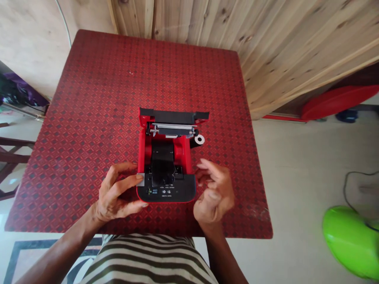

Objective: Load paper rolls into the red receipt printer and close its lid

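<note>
A small red and black printer (166, 157) sits with its lid swung open on the red patterned table (97, 98). Its empty paper bay and the roller bar under the lid show. A small white paper roll (199, 139) lies against the printer's right side. My left hand (118, 193) grips the printer's front left corner, thumb on the front edge and fingers on the grey side button. My right hand (213, 191) hovers just right of the printer with fingers loosely curled and apart, holding nothing.
A wooden plank wall (266, 35) runs behind the table. A bright green object (349, 240) with a dark cable lies on the floor at right. A red item (334, 100) rests against the wall base. A dark wooden chair (8, 154) stands at left.
</note>
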Demonstrator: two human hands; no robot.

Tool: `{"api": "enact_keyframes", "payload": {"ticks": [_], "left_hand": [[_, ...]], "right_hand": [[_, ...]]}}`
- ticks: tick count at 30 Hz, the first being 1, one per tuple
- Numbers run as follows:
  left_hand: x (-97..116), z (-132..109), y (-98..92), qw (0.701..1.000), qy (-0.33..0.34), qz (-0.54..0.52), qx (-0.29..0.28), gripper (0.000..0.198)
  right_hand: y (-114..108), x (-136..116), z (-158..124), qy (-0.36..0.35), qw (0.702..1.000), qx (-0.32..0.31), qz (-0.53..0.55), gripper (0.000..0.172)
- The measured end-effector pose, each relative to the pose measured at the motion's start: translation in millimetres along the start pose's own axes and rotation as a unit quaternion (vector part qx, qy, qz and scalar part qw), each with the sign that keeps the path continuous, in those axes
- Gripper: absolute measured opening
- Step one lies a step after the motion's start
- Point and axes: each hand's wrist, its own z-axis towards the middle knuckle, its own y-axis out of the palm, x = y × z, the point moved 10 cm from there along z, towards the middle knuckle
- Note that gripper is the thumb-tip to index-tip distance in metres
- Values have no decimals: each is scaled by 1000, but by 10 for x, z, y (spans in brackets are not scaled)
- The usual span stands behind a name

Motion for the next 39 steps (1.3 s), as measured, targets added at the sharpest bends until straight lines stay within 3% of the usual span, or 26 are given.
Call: {"api": "enact_keyframes", "payload": {"ticks": [2,4,7,9,11,13,15,20,26,39], "left_hand": [[21,-4,-2,1000,6,11,3,49],[34,-7,4,1000,10,17,4,50],[41,-12,23,1000,14,15,-2,49],[48,-18,31,1000,18,18,-6,47],[56,-25,30,999,21,28,-8,46],[60,-32,30,999,19,36,-12,44],[60,-36,29,999,13,38,-14,44],[59,-44,31,999,7,39,-16,43],[43,-46,32,999,10,35,-20,47],[27,-39,13,999,25,40,-5,52]], "right_hand": [[-100,-327,188,-79,996,11,-47,23],[8,-654,368,-165,981,-47,-86,28],[429,-941,523,-248,938,-191,-150,25],[793,-926,552,-248,892,-299,-233,29],[1093,-777,551,-201,836,-396,-324,33],[1257,-659,547,-157,789,-452,-386,30],[1337,-647,555,-148,766,-471,-412,30],[1389,-717,559,-168,761,-462,-424,41],[1421,-692,546,-157,755,-482,-416,33],[1252,-765,558,-147,792,-465,-367,25]]}}
